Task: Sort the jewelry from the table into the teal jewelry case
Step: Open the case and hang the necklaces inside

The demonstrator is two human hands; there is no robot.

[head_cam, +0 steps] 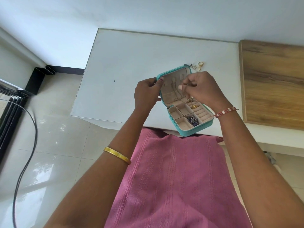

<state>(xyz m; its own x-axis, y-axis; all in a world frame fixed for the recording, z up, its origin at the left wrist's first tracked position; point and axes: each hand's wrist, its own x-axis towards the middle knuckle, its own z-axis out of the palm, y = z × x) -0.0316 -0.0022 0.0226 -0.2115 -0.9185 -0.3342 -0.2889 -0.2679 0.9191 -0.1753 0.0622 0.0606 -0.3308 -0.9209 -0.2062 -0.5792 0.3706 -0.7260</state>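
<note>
Clearly the work now is in the lid: the left hand grips the raised lid's left edge, thumb over the rim, steadying the teal case, which sits open at the near edge of the white table. The right hand has its fingers curled over the lid's lining, pinching what looks like a thin chain that hangs down toward the hinge; the pinch point itself is too small to make out. Such a chain is probably very light, limp and quick to tangle or slip, so it likely wants a fingertip pinch near its end or clasp, not a full grasp. In the base, a gold ring sits in the ring rolls and dark beaded pieces fill one compartment. Several gold rings lie on the table just beyond the lid's far corner; being small, hard and smooth, they should lift easily by the band between thumb and forefinger, though they may roll.
</note>
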